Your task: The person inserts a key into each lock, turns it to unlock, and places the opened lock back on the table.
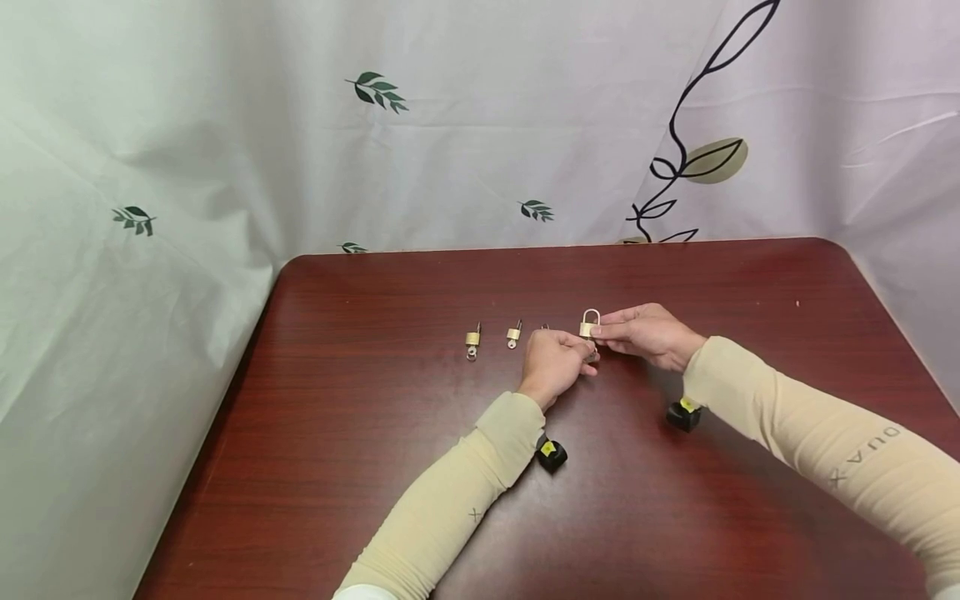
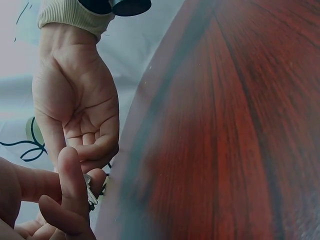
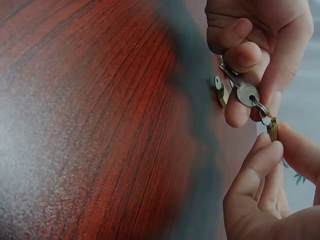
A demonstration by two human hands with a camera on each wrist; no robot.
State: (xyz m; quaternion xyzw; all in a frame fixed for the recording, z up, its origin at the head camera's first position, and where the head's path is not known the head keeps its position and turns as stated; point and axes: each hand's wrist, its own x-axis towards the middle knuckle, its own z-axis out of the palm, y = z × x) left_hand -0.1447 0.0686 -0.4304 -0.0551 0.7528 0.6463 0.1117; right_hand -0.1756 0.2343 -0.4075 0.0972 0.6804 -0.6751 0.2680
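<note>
My right hand (image 1: 651, 336) pinches a small brass padlock (image 1: 588, 329) between thumb and fingertips, its shackle pointing to the far side of the table. Just below the lock body, my left hand (image 1: 553, 365) holds a silver key (image 3: 247, 95) with its fingers. In the right wrist view, a small metal ring (image 3: 263, 112) lies between the key's head and the padlock. Part of the padlock is hidden by the right fingertips. The left wrist view shows the key's toothed blade (image 2: 91, 194) beside the left fingers.
On the dark red table (image 1: 360, 433), two brass padlocks, one at far left (image 1: 472, 340) and one nearer (image 1: 513, 334), stand with keys at them. Another shackle (image 1: 545, 326) shows behind the left hand. A patterned white curtain (image 1: 465, 150) hangs past the far edge.
</note>
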